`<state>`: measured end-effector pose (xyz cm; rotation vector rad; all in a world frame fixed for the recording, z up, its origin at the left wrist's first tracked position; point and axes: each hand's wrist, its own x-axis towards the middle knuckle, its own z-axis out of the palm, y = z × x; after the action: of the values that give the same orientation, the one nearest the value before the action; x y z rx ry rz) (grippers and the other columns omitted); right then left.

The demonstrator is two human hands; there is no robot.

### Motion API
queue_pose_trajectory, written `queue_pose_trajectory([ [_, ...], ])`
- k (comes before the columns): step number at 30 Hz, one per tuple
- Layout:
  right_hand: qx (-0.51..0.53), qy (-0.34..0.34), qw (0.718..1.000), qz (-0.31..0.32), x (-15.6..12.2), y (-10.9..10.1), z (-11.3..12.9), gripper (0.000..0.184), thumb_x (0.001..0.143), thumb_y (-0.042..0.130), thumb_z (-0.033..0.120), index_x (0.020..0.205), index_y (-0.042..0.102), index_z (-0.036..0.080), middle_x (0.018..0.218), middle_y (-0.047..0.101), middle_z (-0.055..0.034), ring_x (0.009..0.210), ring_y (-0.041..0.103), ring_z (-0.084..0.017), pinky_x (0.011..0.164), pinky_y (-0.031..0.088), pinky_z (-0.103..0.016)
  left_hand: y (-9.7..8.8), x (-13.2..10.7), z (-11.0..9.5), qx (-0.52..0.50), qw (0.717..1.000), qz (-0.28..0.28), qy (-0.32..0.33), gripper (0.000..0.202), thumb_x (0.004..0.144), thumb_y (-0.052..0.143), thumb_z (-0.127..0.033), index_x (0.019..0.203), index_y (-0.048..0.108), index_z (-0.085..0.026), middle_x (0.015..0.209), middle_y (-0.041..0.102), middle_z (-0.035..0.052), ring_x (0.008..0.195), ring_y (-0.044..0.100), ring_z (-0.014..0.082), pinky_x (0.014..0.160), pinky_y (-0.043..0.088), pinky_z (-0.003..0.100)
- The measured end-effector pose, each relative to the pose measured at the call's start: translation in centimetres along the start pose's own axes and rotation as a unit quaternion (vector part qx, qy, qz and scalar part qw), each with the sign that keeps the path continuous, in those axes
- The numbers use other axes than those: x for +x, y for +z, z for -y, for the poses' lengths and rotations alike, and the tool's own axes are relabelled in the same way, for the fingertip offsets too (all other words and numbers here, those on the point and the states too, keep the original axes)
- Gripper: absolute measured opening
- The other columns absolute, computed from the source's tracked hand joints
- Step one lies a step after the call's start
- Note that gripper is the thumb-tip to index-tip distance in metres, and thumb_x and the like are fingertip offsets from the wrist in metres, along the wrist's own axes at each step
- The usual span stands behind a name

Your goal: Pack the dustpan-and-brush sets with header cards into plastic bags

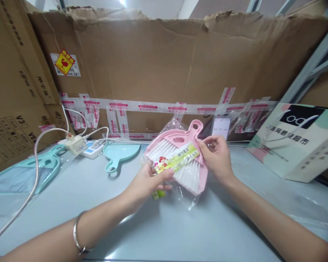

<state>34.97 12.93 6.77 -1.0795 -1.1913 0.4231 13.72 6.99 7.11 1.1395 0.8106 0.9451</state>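
Observation:
A pink dustpan (203, 178) with a white-bristled brush (188, 178) nested in it is held above the table inside a clear plastic bag (191, 203). A yellow-green label strip (184, 156) with a cartoon figure lies across the bristles. My left hand (153, 180) grips the set's lower left edge, thumb on top by the label. At the upper right, my right hand (215, 154) pinches the set's edge just below the looped handle. Part of another green label piece (159, 194) shows under my left hand.
A teal dustpan (123, 151) lies near the back, and a bagged teal dustpan and brush set (43, 171) at the left. White cables run from a power strip (93, 149). A phone (221, 128) showing a timer leans against the cardboard (142, 62). A printed bag (295, 145) stands at the right.

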Motion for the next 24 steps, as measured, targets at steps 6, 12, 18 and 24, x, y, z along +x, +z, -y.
queue_pose_trajectory([
  [6,0.151,0.291,0.916,0.233,-1.7,1.5,0.6,0.033,0.066,0.071,0.039,0.088,0.057,0.018,0.082,0.069,-0.0053,0.077,0.066,-0.021,0.073,0.054,-0.034,-3.6,1.1,-1.1,0.015,1.000,0.023,-0.012,0.047,0.070,0.073,-0.035,0.109,0.058,-0.015,0.103,0.067,0.0085,0.087,0.063,0.0161,0.070,0.052,0.025],
  [12,0.177,0.298,0.918,0.192,-1.9,1.9,0.1,0.027,0.072,0.066,0.032,0.095,0.060,0.018,0.087,0.072,-0.0050,0.082,0.068,-0.021,0.076,0.056,-0.035,-6.8,2.2,-2.4,0.152,0.981,-0.090,-0.077,0.029,0.076,0.066,-0.039,0.080,0.065,-0.010,0.069,0.069,0.0074,0.062,0.064,0.0132,0.059,0.050,0.023],
  [18,0.173,0.225,0.956,0.080,-0.4,0.4,-0.4,0.031,0.074,0.065,0.039,0.098,0.058,0.022,0.092,0.071,-0.0049,0.082,0.068,-0.022,0.073,0.059,-0.037,-6.8,1.4,-3.9,0.192,0.969,-0.153,-0.005,0.028,0.076,0.063,-0.042,0.085,0.060,-0.015,0.088,0.066,0.0063,0.076,0.064,0.0146,0.057,0.051,0.023],
  [24,0.164,0.215,0.958,0.097,-1.8,1.1,0.3,0.037,0.066,0.072,0.040,0.095,0.056,0.023,0.093,0.070,-0.0036,0.084,0.068,-0.023,0.074,0.058,-0.037,-4.6,1.6,-2.2,0.163,0.981,-0.099,-0.035,0.023,0.074,0.066,-0.033,0.076,0.053,-0.014,0.067,0.061,0.0012,0.061,0.060,0.0102,0.050,0.048,0.019],
])
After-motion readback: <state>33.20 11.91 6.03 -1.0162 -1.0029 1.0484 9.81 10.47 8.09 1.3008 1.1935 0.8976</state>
